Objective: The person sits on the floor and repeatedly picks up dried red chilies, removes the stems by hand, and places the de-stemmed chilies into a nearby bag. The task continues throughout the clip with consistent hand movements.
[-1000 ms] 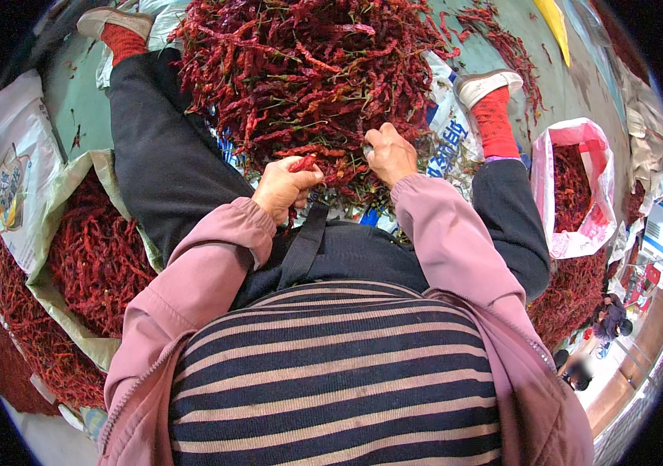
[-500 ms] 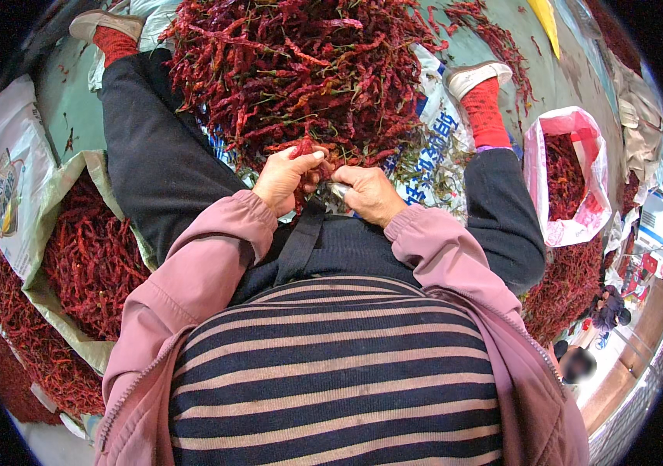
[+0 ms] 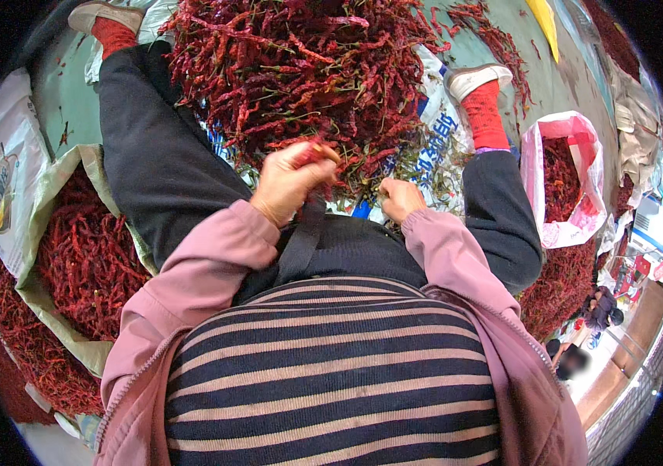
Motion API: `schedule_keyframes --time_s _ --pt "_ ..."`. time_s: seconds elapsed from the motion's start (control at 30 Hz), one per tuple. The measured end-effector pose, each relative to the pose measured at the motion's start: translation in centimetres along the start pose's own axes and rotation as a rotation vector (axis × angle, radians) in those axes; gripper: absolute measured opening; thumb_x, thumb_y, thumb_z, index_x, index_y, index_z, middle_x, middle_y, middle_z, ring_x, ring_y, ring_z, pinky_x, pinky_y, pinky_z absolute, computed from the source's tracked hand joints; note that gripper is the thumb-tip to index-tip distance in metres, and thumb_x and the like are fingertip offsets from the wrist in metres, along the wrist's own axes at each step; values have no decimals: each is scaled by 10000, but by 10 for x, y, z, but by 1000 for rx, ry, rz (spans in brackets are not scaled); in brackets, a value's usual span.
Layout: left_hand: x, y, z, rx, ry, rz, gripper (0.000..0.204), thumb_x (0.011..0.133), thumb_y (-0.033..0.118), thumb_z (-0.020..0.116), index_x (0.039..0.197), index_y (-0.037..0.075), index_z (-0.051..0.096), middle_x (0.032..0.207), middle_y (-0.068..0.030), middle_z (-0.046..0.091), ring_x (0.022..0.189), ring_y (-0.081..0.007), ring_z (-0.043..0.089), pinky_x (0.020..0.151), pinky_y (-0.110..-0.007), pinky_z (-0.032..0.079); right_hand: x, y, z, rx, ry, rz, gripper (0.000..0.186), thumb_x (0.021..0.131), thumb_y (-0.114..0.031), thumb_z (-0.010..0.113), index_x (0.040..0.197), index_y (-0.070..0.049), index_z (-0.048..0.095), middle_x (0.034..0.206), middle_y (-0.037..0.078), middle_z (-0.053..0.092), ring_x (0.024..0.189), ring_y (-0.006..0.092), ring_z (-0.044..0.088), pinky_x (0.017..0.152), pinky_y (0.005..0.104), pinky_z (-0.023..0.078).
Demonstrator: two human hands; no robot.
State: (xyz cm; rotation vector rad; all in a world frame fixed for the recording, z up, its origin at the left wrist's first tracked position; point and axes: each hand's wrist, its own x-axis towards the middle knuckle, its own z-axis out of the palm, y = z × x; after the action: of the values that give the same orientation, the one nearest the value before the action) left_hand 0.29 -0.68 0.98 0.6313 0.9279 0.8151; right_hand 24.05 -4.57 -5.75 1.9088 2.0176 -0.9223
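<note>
A few red chillies (image 3: 314, 152) are pinched by the left hand (image 3: 291, 180), just before the near edge of the large chilli heap (image 3: 300, 70). The right hand (image 3: 400, 200), beside the left one half a second ago, is now drawn apart, near loose stems (image 3: 426, 165); its fingers are curled, but whether anything is gripped cannot be told.

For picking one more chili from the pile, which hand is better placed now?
Probably the right hand: I see no chili in it, and it is close to the pile's near edge. The left hand holds red chilies.
</note>
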Motion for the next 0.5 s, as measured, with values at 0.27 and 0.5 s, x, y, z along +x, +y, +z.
schedule_keyframes --time_s 0.27,0.5 --pt "13 -19 -38 -211 195 -120 132 719 -17 559 849 2 556 695 -71 577 587 -150 547 544 -262 449 14 6 -13 86 391 62 278 691 -60 496 955 -148 514 838 142 539 763 351 555 651 434 445" --pt "16 -18 -30 -105 228 -194 116 715 48 628 789 21 543 597 -4 493 436 -74 402 407 -234 369 36 13 -17 -56 457 80 216 677 -77 537 879 -149 521 855 128 497 746 328 551 644 424 446"
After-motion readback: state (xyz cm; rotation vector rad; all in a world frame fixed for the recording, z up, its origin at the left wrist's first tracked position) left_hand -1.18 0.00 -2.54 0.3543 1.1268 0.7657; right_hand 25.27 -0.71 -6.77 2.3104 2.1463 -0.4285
